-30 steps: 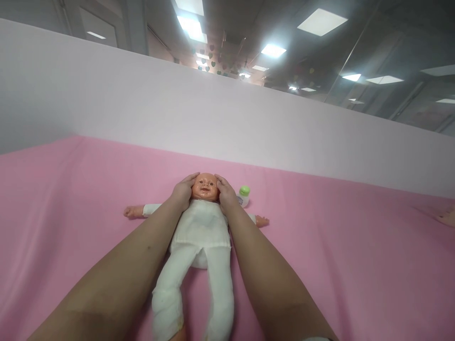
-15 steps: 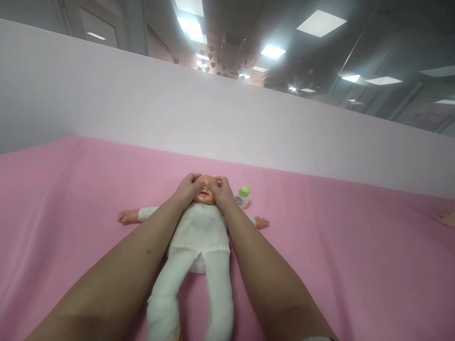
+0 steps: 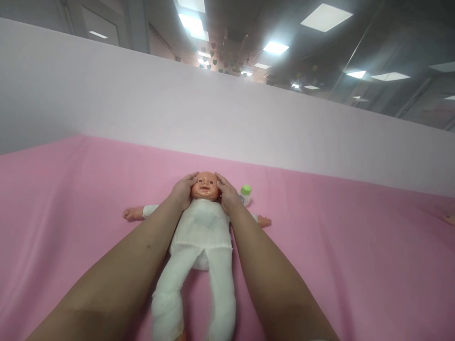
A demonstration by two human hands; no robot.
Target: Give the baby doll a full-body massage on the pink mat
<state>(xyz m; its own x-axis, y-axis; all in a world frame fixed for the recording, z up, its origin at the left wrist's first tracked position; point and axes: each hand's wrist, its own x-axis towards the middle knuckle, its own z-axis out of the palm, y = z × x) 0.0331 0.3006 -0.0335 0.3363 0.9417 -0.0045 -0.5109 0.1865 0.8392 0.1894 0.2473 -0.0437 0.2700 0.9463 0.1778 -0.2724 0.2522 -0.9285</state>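
Hands: two, both bare. The left hand (image 3: 183, 192) is open, its fingers extended and slightly curved, lying against one side of the doll's head (image 3: 205, 190). The right hand (image 3: 228, 193) is likewise open and lies against the opposite side. Taking the head as the clock's centre, the left hand is at nine o'clock and the right at three. The head is cupped between them; neither hand is closed into a fist.

Doll (image 3: 202, 229): one. It lies face up, head toward twelve o'clock, body and two legs running toward six between the two forearms. The head is hairless, glossy and orange-toned, with two eyes and the mouth uncovered. Trunk and limbs are covered in white cloth; two bare orange-toned hands show, one out at nine o'clock from the chest and one at three. The legs run to the lower edge of view, a bare bit showing at one leg's end.

Bottle (image 3: 245, 194): one, with a green cap and a pale body, just beside the right hand at three o'clock, partly hidden by it.

Sheet (image 3: 337, 246): one, pink, lightly creased, under the doll. One white wall (image 3: 213, 113) stands at twelve o'clock; several lit ceiling panels (image 3: 327, 17) show above it.
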